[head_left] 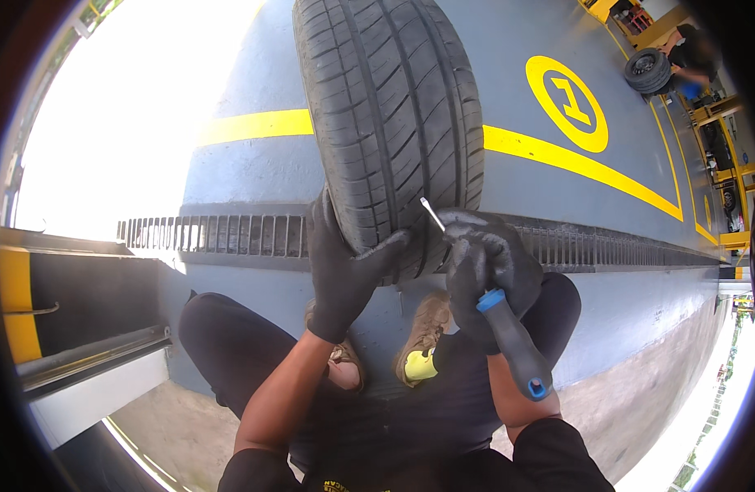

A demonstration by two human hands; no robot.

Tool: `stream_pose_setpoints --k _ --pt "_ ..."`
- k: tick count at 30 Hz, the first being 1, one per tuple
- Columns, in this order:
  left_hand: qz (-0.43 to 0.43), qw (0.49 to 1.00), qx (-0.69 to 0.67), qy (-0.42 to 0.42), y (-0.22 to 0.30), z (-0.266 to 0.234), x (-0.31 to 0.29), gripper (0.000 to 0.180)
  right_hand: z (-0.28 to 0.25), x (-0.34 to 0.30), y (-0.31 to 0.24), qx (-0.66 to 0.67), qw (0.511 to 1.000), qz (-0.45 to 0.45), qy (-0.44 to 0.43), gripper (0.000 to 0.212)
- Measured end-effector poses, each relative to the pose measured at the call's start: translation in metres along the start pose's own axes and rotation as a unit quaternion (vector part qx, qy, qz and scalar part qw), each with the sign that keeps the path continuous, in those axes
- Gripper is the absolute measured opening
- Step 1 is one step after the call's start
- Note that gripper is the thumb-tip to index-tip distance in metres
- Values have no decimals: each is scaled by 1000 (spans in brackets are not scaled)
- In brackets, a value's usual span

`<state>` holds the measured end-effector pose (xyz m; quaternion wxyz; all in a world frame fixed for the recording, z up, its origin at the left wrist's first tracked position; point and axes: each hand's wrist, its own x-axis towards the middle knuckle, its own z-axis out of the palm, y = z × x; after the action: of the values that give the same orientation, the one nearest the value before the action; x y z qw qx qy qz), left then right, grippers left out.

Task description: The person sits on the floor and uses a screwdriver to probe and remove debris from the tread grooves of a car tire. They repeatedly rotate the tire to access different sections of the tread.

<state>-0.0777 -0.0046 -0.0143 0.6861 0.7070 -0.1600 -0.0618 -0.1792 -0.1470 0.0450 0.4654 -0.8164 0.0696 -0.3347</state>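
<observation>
A black car tyre [385, 107] stands upright on its tread right in front of me, its grooves facing me. Against its lower left side lies my left hand [344, 271], in a dark glove, the thumb across the tread and the fingers spread along the sidewall. My right hand [492, 262], gloved too, is closed around a flat-blade screwdriver [513, 344]. The black and blue handle hangs down past my wrist, and the thin metal blade points up and left at the tread's lower right part. Whether its tip touches the rubber I cannot tell.
A long floor grate [221, 236] runs crosswise under the tyre. Yellow lines [574, 168] mark the grey-blue floor. My shoes [422, 336] are close below the tyre. At the far right another person [693, 53] is by a second tyre [648, 71]. A yellow and black structure [74, 303] stands at left.
</observation>
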Motion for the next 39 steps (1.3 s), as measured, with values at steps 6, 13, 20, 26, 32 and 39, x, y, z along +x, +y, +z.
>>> stream_pose_setpoints --k 6,13,20,26,32,39 --pt "13 995 95 -15 -1 -7 1 78 6 15 -15 -109 988 -103 -36 18" --pt "7 999 48 -8 1 -6 1 83 2 24 -22 -214 956 -179 -87 12" --pt "56 996 68 16 -5 -5 -4 86 -11 81 -40 31 953 191 -232 17" --pt "101 990 95 10 -8 -14 -6 74 4 92 -40 147 872 302 -356 16" --pt "54 998 43 1 -3 -15 0 83 9 56 -24 176 948 182 -193 11" --pt "21 999 29 -2 7 -9 2 84 3 40 1 -36 991 -120 -37 10"
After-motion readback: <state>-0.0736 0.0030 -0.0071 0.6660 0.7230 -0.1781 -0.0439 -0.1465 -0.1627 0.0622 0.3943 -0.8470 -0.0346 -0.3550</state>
